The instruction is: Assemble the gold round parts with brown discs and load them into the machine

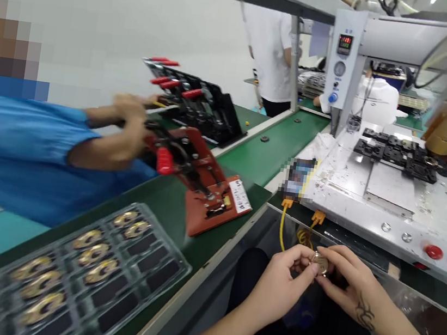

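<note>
— Forearms first, ours, coming up from the bottom edge over a dark lap. Our left hand [281, 277] and our right hand [350, 286] meet in front of us, and between the fingertips sits a small round gold-coloured metal part [320, 264].

— So both hands are pinched on it?

— Left thumb and fingers are closed on its left rim; the right fingertips are closed on its right side and top. It is held in the air below the edge of the white scuffed machine table [387, 203], just under the yellow cable [281, 227] that hangs there.

— Which step do we judge this to be?

— Handling or checking one piece in the fingers, we think, off the bench. Similar gold ring-shaped pieces lie in the clear plastic blister tray [160, 269] on the green conveyor belt [266, 154] to our left, several pockets bare. A next move would call for a steady pinch on the rim and a clean turn of the piece.

— What can we not make out?

— The part's face is too small and half covered by fingers. A co-worker in a blue shirt [15, 154] is blurred, their hands at a red hinged clamp fixture [201, 181]. The label by the table edge is pixelated.
</note>
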`<state>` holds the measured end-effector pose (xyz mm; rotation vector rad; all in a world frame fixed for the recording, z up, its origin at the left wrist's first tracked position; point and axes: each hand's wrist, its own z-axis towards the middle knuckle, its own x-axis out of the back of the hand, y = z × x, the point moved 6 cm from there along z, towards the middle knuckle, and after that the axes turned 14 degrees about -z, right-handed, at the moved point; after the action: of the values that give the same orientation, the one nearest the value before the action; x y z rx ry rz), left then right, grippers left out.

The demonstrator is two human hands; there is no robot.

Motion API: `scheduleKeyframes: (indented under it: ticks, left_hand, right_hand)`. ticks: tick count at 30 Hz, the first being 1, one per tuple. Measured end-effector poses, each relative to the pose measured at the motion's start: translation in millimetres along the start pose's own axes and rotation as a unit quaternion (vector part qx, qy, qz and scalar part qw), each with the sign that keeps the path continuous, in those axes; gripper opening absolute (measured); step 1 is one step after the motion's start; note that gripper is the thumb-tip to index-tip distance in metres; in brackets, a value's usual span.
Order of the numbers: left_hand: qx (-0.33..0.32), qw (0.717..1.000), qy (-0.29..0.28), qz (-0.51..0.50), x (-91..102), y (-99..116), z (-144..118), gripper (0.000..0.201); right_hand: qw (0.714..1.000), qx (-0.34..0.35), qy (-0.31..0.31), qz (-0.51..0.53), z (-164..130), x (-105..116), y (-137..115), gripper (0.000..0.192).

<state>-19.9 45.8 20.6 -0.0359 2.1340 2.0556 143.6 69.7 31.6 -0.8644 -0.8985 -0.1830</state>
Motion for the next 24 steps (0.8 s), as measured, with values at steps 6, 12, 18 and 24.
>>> scheduleKeyframes:
  ticks: [6,12,18,24]
  left_hand:
    - [-0.132,0.976,0.010,0.173,42.3,73,-7,0.023]
    - [-0.448,0.790,0.144,0.392,139.0,195,-8,0.030]
    - [-0.422,0.742,0.039,0.519,162.0,209,17,0.051]
    - [-0.411,0.839,0.239,0.266,219.0,282,40,0.038]
  right_hand:
    - [0.987,0.138,0.042,-0.071,36,1,-10,0.045]
    - [0.986,0.140,0.073,-0.057,73,11,-27,0.039]
    - [0.986,0.144,0.076,-0.024,89,5,-38,0.035]
    - [0.990,0.140,0.031,-0.004,145,-30,-51,0.029]
